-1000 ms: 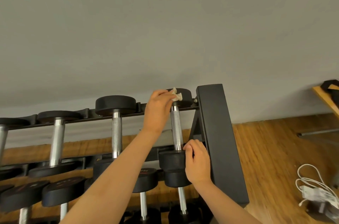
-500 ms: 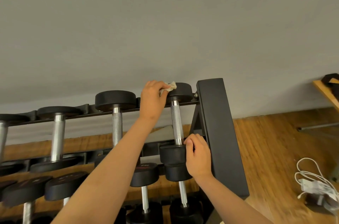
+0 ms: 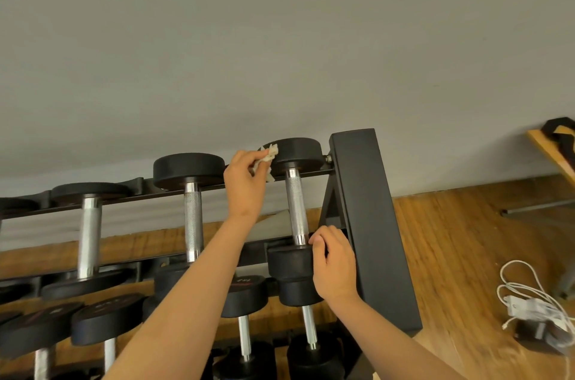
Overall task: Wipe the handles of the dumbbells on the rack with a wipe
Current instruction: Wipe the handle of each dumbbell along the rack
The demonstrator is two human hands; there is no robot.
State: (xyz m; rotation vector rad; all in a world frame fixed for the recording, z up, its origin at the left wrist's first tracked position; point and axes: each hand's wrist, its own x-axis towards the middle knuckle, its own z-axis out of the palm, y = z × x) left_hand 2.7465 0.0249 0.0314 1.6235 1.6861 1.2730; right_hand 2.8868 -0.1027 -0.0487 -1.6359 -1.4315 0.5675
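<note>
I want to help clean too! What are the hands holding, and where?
Left hand pinches the crumpled wipe; right hand grips the rightmost dumbbell's near head.

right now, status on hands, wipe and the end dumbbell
Left hand pinching wipe by far head of end dumbbell, off its handle. Right hand gripping near head. Handle unobstructed.

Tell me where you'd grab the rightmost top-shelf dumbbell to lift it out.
By its knurled steel handle, mid-length, wrapping it from the front-left: it is the narrow part, bare between the black heads, and the rack's end post blocks the right.
</note>
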